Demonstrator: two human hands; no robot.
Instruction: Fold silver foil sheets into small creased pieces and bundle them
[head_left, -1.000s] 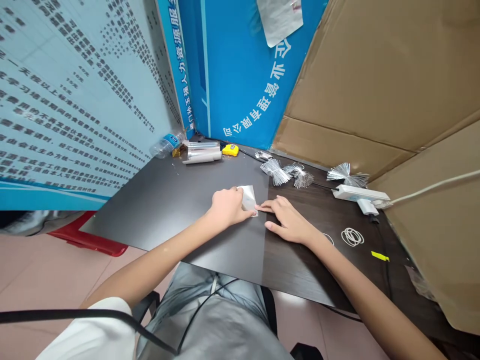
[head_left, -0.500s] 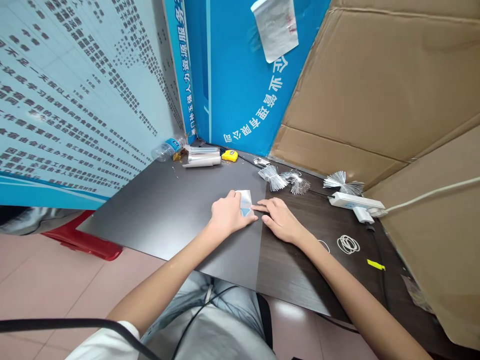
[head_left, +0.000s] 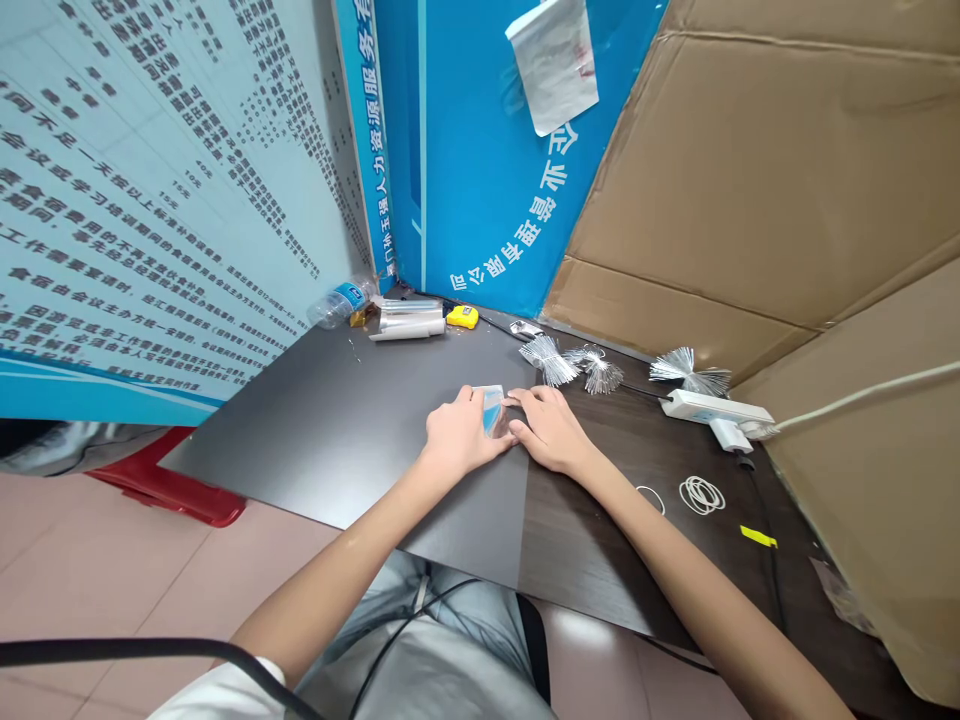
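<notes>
At frame centre: silvery sheet [head_left: 492, 404]; left hand [head_left: 456, 434] spread against it; right hand [head_left: 553, 428], pinch indiscernible; uneven pressure risked creases.

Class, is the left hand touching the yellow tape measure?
No, the left hand is at the shiny piece, apart from the tape measure.

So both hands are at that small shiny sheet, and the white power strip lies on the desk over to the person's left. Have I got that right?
Not quite: the head view shows the white power strip on the desk over to the person's right. The left hand and right hand are indeed at the small shiny sheet.
</notes>
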